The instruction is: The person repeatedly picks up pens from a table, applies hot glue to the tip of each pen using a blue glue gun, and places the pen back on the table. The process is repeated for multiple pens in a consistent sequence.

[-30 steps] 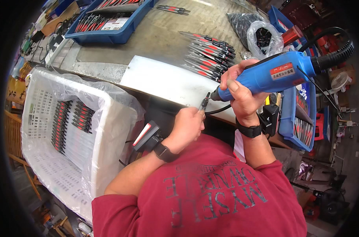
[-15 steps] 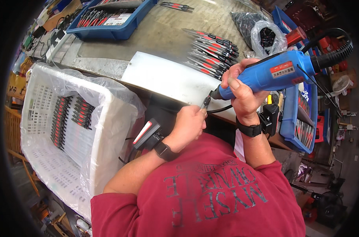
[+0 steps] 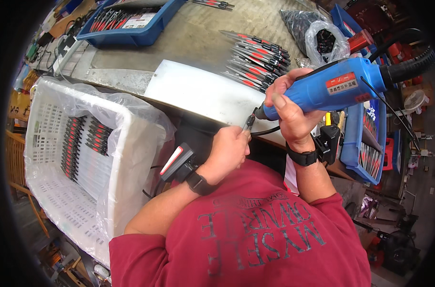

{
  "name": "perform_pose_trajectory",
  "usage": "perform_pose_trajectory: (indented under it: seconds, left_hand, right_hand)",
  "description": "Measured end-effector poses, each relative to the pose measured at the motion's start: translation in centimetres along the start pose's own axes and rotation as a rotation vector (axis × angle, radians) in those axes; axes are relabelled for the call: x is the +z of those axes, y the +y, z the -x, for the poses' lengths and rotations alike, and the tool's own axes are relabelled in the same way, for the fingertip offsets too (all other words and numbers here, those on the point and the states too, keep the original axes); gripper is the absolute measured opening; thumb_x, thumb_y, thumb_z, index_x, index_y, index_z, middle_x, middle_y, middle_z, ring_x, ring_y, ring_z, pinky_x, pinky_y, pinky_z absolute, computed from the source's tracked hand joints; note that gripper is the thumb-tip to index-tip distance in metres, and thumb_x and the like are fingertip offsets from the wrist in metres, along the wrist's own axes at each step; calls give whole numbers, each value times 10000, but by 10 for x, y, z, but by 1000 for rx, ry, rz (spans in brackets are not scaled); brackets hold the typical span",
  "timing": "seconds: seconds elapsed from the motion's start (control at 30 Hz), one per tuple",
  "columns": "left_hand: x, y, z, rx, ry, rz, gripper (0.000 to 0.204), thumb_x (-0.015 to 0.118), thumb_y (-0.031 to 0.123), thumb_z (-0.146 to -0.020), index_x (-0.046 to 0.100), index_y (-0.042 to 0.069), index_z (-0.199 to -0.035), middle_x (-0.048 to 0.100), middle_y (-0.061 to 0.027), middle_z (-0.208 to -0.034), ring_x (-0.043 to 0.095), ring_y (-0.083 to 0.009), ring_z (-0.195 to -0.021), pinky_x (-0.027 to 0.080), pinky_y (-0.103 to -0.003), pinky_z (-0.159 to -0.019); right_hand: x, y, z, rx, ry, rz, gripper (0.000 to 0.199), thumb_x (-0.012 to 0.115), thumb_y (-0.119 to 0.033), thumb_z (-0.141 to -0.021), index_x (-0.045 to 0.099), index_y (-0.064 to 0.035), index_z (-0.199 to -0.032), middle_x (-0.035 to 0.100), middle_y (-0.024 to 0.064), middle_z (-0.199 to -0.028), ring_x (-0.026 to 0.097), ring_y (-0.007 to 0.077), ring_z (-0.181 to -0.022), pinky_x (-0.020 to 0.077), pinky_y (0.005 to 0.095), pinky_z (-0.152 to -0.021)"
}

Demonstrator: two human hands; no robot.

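Note:
My right hand [image 3: 294, 112] is closed around a blue electric screwdriver [image 3: 325, 91], whose black tip points left and down. My left hand [image 3: 228, 148] is closed on a slim tool with a grey shaft and black end [image 3: 249, 120]. The tool's black end meets the screwdriver's tip, above the front edge of a white board [image 3: 191, 95]. Most of the slim tool is hidden in my left fist. Beyond my right hand, on the bench, lies a fanned pile of slim grey, red and black tools [image 3: 255, 60].
To the left stands a white plastic crate [image 3: 126, 158] lined with clear film, holding rows of similar tools. A blue bin [image 3: 148, 36] sits at the back left, another blue bin [image 3: 356, 160] at right. Bags of small black parts [image 3: 322, 43] stand at the back right. A black cable hangs from the screwdriver.
The screwdriver and my right hand have shifted very slightly; my left hand stays nearly in place. The grip of both hands is unchanged.

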State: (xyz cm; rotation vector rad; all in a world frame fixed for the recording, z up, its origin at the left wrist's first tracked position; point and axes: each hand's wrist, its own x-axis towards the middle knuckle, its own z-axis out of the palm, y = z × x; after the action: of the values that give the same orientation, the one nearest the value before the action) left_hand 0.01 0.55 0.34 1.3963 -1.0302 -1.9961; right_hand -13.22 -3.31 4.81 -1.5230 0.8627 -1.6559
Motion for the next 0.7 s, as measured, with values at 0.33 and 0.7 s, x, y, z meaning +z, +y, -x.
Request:
perform_pose_trajectory:
  seconds: [0.33, 0.7]
  left_hand:
    - [3, -6, 1, -14, 9, 86, 252, 484, 188, -910, 514, 19, -726, 492, -19, -549, 390, -66, -371, 320, -210, -327]
    - [0, -5, -1, 10, 5, 102, 231, 485, 175, -908, 516, 16, -743, 497, -24, -560, 399, -63, -393, 323, -208, -336]
  right_hand:
    - [9, 8, -10, 57, -145, 117, 463, 592, 19, -714, 404, -3, -1137, 479, 61, -710, 510, 144, -588, 446, 277, -527]
    - [7, -1, -10, 43, -106, 8, 421, 620, -7, -698, 431, -1, -1073, 503, 77, -752, 538, 166, -627, 464, 295, -543]
